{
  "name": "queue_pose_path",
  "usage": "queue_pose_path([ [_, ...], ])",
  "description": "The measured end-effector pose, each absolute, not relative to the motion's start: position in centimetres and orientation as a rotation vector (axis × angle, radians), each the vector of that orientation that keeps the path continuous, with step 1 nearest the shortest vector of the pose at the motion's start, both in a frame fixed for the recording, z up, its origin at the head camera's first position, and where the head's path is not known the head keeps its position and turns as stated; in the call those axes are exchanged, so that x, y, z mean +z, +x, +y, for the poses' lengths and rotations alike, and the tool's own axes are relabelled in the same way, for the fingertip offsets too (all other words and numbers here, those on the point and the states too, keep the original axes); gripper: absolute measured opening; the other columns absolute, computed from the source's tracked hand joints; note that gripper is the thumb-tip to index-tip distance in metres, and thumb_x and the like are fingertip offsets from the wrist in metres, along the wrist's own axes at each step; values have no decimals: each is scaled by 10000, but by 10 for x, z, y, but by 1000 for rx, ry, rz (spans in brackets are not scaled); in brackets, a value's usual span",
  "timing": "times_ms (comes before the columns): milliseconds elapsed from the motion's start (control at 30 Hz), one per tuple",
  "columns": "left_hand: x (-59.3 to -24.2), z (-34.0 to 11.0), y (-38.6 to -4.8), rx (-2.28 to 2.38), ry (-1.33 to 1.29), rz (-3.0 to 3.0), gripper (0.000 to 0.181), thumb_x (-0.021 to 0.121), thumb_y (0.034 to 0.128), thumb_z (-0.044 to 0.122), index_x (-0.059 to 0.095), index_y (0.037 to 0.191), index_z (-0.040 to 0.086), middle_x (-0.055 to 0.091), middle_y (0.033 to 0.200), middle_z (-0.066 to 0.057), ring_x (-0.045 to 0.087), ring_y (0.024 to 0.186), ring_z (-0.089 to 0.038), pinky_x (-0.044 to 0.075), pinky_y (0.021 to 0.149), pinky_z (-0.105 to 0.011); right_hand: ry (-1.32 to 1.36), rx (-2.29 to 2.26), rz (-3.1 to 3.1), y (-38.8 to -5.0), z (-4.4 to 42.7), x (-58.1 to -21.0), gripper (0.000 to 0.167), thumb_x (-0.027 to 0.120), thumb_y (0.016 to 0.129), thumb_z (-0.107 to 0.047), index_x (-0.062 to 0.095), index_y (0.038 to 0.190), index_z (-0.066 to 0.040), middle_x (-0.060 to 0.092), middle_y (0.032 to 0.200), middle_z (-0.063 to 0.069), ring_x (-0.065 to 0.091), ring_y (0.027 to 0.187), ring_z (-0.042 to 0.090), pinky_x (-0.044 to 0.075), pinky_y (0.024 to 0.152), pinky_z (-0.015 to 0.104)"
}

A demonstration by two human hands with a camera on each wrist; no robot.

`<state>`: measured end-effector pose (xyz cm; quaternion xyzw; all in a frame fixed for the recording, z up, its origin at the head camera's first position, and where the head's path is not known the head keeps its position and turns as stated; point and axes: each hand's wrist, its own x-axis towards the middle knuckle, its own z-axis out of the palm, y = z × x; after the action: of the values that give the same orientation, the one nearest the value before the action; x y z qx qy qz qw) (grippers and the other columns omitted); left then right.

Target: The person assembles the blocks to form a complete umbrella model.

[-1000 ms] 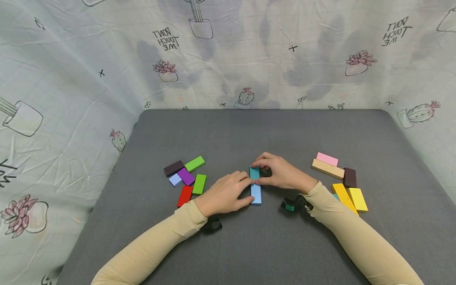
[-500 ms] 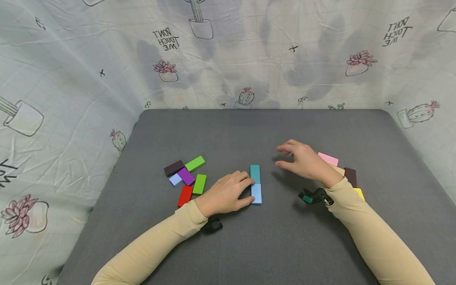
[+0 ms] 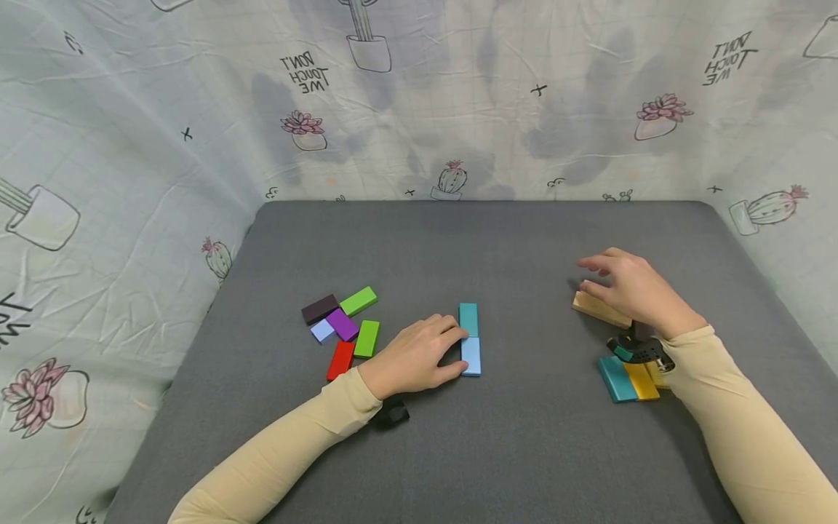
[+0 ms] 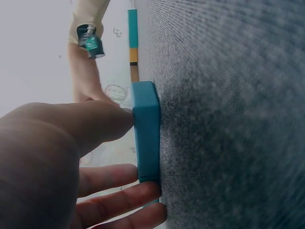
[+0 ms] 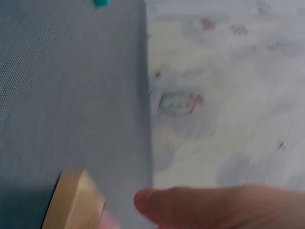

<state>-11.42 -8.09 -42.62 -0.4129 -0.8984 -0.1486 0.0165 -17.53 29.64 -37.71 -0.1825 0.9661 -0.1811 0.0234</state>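
I take the sky-blue block (image 3: 473,355) as my landmark, and what counts now, I judge, is how the right hand (image 3: 635,287) stands to the tan block (image 3: 599,311): that block lies right of the landmark and farther off, its long axis slanting from far left to near right, and the grip hovers over its far side, so it is just below and nearer to me. The pink block (image 5: 109,220) sits along its far side, mostly hidden by the hand. The right hand is clearly the nearer one; its thumb and fingers are parted, with nothing between them that I can see. The left hand (image 3: 419,353) rests at the landmark's left side, fingers loosely spread and touching, not wrapped round it. Counting on the surface (image 3: 419,247), I get one teal block (image 3: 468,320), end to end with the landmark on its far side; left of the landmark, two green blocks (image 3: 366,340), one dark block (image 3: 319,309), one purple block (image 3: 342,324), one periwinkle block (image 3: 322,331) and one red block (image 3: 340,361); right of it, besides the tan and pink, another teal block (image 3: 615,380), one amber block (image 3: 641,383), one yellow block (image 3: 657,374) partly behind the sleeve (image 3: 740,407), and a second dark block (image 3: 641,332), partly covered.
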Motion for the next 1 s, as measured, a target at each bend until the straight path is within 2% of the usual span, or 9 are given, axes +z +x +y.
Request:
queue_pose_path([
  [200,-427,-82,-114,-455,-1275,-2793,414,706,987,381,692,1295,105,658,1183,-26,615,1005,-166,556,866,-330,-599,-525,2965,-178,319,-389,375,701,997,-154,680,1334,9,651,1219,256,650,1031,395,541,831,574],
  [300,-427,-82,-114,-465,-1278,-2789,413,710,985,378,693,1292,103,660,1184,-28,616,1009,-166,556,868,-333,-622,-528,2966,-178,324,-394,359,720,980,-137,702,1311,0,666,1172,241,650,926,325,539,757,484],
  [433,-427,-82,-114,-471,-1281,-2786,410,714,982,373,694,1289,101,663,1190,-30,617,1019,-168,557,874,-334,-632,-539,2972,-177,327,-398,346,736,971,-144,721,1291,-14,679,1106,197,600,821,226,479,683,367],
  [767,-429,-82,-114,-475,-1278,-2779,415,717,981,373,694,1291,98,662,1197,-28,617,1018,-165,557,870,-329,-657,-582,3003,-180,331,-403,313,737,965,-118,734,1266,-33,678,993,87,548,807,169,432,633,277],
  [1000,-428,-81,-113,-472,-1285,-2762,409,722,978,370,696,1283,99,665,1185,-29,616,1001,-167,557,860,-330,-654,-579,3034,-183,332,-406,313,736,977,-159,731,1256,-17,687,986,95,548,805,176,427,631,283],
])
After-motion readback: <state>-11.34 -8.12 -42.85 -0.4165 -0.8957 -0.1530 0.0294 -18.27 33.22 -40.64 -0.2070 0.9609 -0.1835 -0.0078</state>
